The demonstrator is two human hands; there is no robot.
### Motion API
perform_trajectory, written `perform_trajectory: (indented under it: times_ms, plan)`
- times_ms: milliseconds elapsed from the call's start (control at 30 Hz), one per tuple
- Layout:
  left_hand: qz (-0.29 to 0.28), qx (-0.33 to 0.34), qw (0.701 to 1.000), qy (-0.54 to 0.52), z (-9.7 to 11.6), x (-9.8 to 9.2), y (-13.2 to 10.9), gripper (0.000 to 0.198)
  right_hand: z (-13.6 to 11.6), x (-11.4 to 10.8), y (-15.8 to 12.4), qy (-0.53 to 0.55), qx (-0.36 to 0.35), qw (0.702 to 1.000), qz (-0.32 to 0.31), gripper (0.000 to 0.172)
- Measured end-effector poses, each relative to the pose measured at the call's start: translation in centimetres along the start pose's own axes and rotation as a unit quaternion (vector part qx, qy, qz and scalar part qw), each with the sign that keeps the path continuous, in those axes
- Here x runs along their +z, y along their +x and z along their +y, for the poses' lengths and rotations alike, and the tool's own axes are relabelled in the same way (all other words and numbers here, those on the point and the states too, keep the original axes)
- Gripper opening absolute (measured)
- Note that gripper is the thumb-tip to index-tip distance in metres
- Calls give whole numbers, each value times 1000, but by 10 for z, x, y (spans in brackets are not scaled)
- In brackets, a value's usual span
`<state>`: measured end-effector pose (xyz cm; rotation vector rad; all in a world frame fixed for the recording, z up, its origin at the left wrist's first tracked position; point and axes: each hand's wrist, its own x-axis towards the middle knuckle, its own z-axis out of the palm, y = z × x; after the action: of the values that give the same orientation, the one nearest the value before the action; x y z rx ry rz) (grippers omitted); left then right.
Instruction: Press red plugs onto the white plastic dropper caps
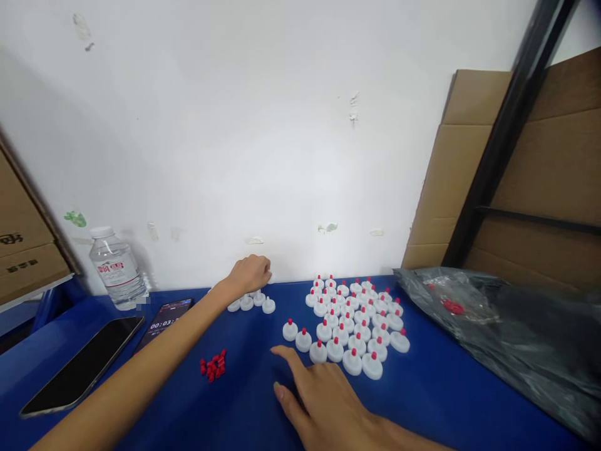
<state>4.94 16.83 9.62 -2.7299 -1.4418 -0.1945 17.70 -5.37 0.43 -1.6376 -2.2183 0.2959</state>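
Observation:
My left hand (250, 273) reaches to the back of the blue table (422, 388), fingers curled down over a few plain white caps (257, 302); whether it grips one is hidden. My right hand (323, 398) lies flat on the table near the front, fingers stretched out and empty, index pointing toward the nearest red-tipped cap (318, 352). Several white caps with red tips (357, 316) stand in rows to the right of centre. A small pile of loose red tips (213, 366) lies between my forearms.
A water bottle (117, 268) stands at the back left by the white wall. Two phones lie at the left, one dark (84, 366), one showing a timer (165, 318). A grey plastic bag (507, 332) lies at the right; cardboard boxes (469, 175) lean behind it.

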Motion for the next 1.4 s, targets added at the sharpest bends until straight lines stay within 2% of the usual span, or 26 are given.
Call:
perform_trajectory:
  times_ms: [67, 167, 267, 367, 433, 500, 567, 667, 800, 900, 967, 1000, 1067, 1167, 1300, 1400]
  plan:
    - [38, 23, 999, -23, 3, -10, -18, 20, 4, 3, 2, 28, -14, 1000, -3, 51]
    - [79, 61, 993, -59, 12, -17, -58, 34, 8, 4, 4, 113, -31, 993, -21, 60]
    - [70, 110, 987, -93, 23, -10, -104, 39, 9, 3, 4, 221, -2, 975, -15, 67]
    - [58, 201, 964, -164, 30, 7, -143, 36, 8, 1, 3, 309, 17, 951, -14, 68]
    - [66, 236, 957, -156, 30, 20, -160, 27, 7, 0, 3, 338, 4, 941, -11, 58]
    - [71, 246, 956, -142, 28, 29, -170, 24, 6, -1, 3, 339, -11, 941, -3, 38]
    - [72, 234, 958, -152, 26, 35, -175, 25, 5, -3, 3, 335, -20, 942, -2, 27]
    - [73, 220, 956, -179, 27, 38, -178, 27, 3, -5, 4, 347, -26, 937, -11, 26]
    - [87, 200, 949, -226, 22, 32, -174, 33, 2, -6, 4, 340, -15, 940, -10, 26]
    - [142, 105, 947, -267, 0, 25, -162, 43, -1, -11, 4, 318, 18, 948, -27, 24]
    - [165, 23, 957, -236, -23, 22, -151, 43, -4, -15, 3, 308, 29, 950, -40, 23]
    - [168, 3, 965, -203, -34, 21, -146, 41, -5, -16, 3, 303, 29, 952, -41, 24]
    - [148, -12, 977, -156, -55, 21, -139, 36, -7, -18, 1, 289, 26, 956, -38, 26]
    - [79, -11, 987, -140, -72, 24, -136, 36, -8, -20, -1, 277, 27, 959, -41, 28]
    - [-1, 1, 987, -159, -73, 26, -138, 34, -7, -22, -2, 256, 20, 965, -41, 31]
    - [-39, 1, 981, -190, -71, 29, -137, 30, -5, -22, -2, 238, 4, 970, -46, 34]
